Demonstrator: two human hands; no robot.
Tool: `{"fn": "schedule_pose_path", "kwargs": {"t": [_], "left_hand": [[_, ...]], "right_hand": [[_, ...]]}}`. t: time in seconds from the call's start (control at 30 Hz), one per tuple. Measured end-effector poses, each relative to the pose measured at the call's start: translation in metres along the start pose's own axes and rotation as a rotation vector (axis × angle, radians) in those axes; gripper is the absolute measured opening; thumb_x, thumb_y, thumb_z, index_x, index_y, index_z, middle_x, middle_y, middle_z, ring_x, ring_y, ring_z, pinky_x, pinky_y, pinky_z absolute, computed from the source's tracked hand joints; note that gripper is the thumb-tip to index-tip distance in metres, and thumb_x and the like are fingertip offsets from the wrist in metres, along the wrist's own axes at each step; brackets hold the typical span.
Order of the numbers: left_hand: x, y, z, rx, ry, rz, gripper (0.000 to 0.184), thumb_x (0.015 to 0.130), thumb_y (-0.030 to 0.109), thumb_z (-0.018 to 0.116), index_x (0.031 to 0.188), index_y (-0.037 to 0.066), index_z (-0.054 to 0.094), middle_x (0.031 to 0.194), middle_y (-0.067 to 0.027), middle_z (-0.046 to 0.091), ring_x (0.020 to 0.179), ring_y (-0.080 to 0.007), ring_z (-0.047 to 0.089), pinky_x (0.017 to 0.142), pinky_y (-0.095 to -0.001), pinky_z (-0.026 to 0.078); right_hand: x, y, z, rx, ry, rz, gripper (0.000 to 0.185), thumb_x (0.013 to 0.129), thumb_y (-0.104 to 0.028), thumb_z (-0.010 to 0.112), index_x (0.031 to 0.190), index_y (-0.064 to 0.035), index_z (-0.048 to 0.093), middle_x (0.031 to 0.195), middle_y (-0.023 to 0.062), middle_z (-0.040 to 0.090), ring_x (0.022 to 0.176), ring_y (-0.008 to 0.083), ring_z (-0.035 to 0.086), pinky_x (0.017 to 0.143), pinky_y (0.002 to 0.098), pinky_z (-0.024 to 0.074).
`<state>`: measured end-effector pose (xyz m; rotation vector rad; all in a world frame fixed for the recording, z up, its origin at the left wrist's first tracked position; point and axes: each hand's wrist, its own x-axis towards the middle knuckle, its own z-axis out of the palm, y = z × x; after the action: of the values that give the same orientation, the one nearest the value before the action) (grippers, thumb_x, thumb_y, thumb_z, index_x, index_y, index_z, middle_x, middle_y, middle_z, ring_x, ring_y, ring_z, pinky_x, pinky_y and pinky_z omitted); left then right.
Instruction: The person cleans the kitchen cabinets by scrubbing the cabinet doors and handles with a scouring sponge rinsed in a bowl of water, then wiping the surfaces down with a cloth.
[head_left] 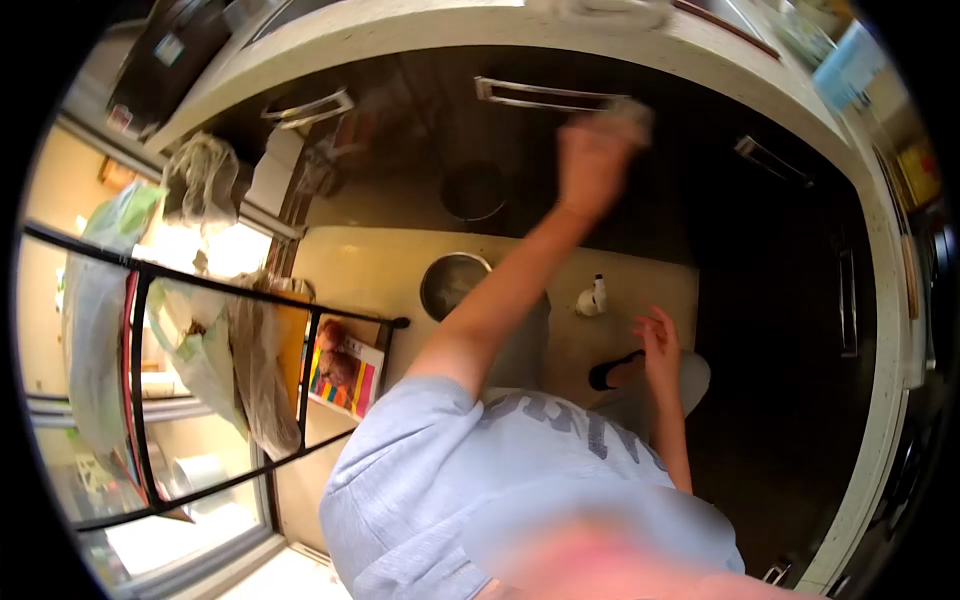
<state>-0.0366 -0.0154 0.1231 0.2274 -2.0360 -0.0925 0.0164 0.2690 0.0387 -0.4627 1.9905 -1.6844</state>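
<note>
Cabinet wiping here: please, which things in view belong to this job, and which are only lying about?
In the job:
- cloth, blurred, in the left hand
- cabinet, at its drawer handle
- bowl and bottle on the floor, probably

Lying about:
- magazine
- plastic bags

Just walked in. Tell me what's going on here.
A person is down low in front of dark cabinet fronts. The left hand, blurred, holds what looks like a cloth at one end of a long metal handle. The right hand is open and seems to hold nothing, near a bent knee. A round metal bowl and a small white bottle stand on the floor.
</note>
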Motion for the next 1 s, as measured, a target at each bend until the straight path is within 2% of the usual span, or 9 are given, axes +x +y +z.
{"fn": "schedule_pose_path", "kwargs": {"t": [0.03,0.1,0.23,0.33,0.43,0.63,0.73,0.83,1.0], "left_hand": [[0.001,0.025,0.002,-0.584,-0.176,-0.115,0.024,0.075,0.011,0.053,0.096,0.016,0.062,0.091,-0.01,0.058,0.083,-0.0277,0.054,0.073,-0.0382,0.041],[-0.006,0.036,-0.003,-0.269,-0.024,0.255,0.03,0.069,0.007,0.058,0.097,0.016,0.064,0.094,-0.0099,0.059,0.086,-0.0278,0.054,0.074,-0.0376,0.043],[0.003,-0.034,-0.068,-0.182,0.247,-0.041,0.038,0.063,0.001,0.06,0.098,0.016,0.065,0.095,-0.0093,0.059,0.09,-0.0277,0.053,0.076,-0.0377,0.042],[-0.003,-0.139,-0.136,0.285,0.492,-0.286,0.038,0.056,0.0,0.06,0.092,0.013,0.065,0.094,-0.0093,0.058,0.093,-0.0295,0.052,0.078,-0.0405,0.039],[-0.006,-0.238,-0.202,0.595,0.661,-0.352,0.041,0.061,0.004,0.064,0.101,0.013,0.065,0.104,-0.0115,0.054,0.097,-0.0333,0.048,0.085,-0.0418,0.037],[0.001,-0.367,-0.26,0.753,0.441,-0.557,0.03,0.076,0.024,0.062,0.104,0.013,0.065,0.106,-0.0135,0.054,0.094,-0.0323,0.051,0.083,-0.0423,0.041],[0.004,-0.376,-0.251,0.471,0.408,-0.718,0.032,0.08,0.03,0.06,0.106,0.012,0.065,0.106,-0.0144,0.055,0.094,-0.0337,0.054,0.082,-0.0416,0.043],[-0.011,-0.346,-0.242,0.585,0.292,-0.683,0.034,0.081,0.032,0.06,0.106,0.009,0.064,0.106,-0.013,0.056,0.094,-0.0334,0.056,0.081,-0.0406,0.045],[-0.006,-0.38,-0.276,0.679,0.141,-0.598,0.025,0.079,0.025,0.058,0.093,0.005,0.063,0.108,-0.0152,0.055,0.091,-0.0365,0.056,0.076,-0.0437,0.047]], "right_hand": [[-0.002,-0.009,0.004,-0.005,-0.01,-0.005,0.037,0.092,-0.012,0.048,0.128,-0.0047,0.041,0.107,0.0108,0.057,0.093,0.0171,0.055,0.084,0.0289,0.0437],[-0.003,-0.029,0.01,-0.023,-0.021,-0.027,0.036,0.092,-0.012,0.047,0.127,-0.0043,0.042,0.106,0.011,0.057,0.093,0.0169,0.056,0.083,0.0285,0.0439],[-0.01,-0.017,0.004,-0.057,-0.016,-0.045,0.034,0.093,-0.013,0.047,0.125,-0.0039,0.045,0.107,0.0112,0.057,0.094,0.0168,0.055,0.083,0.0279,0.0436],[-0.012,0.01,-0.009,-0.101,-0.021,-0.006,0.033,0.092,-0.013,0.048,0.124,-0.0035,0.047,0.108,0.0113,0.057,0.094,0.0168,0.055,0.083,0.0281,0.0436],[-0.014,0.015,-0.003,-0.172,-0.057,0.039,0.032,0.092,-0.013,0.048,0.122,-0.0035,0.048,0.108,0.0113,0.057,0.094,0.0168,0.055,0.083,0.0284,0.044],[-0.013,0.005,0.021,-0.186,-0.119,-0.018,0.03,0.092,-0.013,0.049,0.121,-0.0041,0.05,0.106,0.0097,0.059,0.09,0.0141,0.055,0.08,0.0263,0.0446],[-0.015,0.015,0.028,-0.2,-0.132,-0.015,0.03,0.091,-0.013,0.05,0.12,-0.0043,0.051,0.104,0.0081,0.06,0.087,0.0119,0.054,0.077,0.0249,0.0445],[-0.017,0.016,0.037,-0.267,-0.173,0.029,0.029,0.091,-0.014,0.05,0.118,-0.0046,0.053,0.101,0.0073,0.061,0.085,0.0108,0.054,0.075,0.0246,0.0445],[-0.015,-0.003,0.039,-0.314,-0.229,0.007,0.028,0.089,-0.016,0.052,0.115,-0.0047,0.055,0.098,0.0086,0.061,0.083,0.012,0.056,0.073,0.0253,0.0449]]}}
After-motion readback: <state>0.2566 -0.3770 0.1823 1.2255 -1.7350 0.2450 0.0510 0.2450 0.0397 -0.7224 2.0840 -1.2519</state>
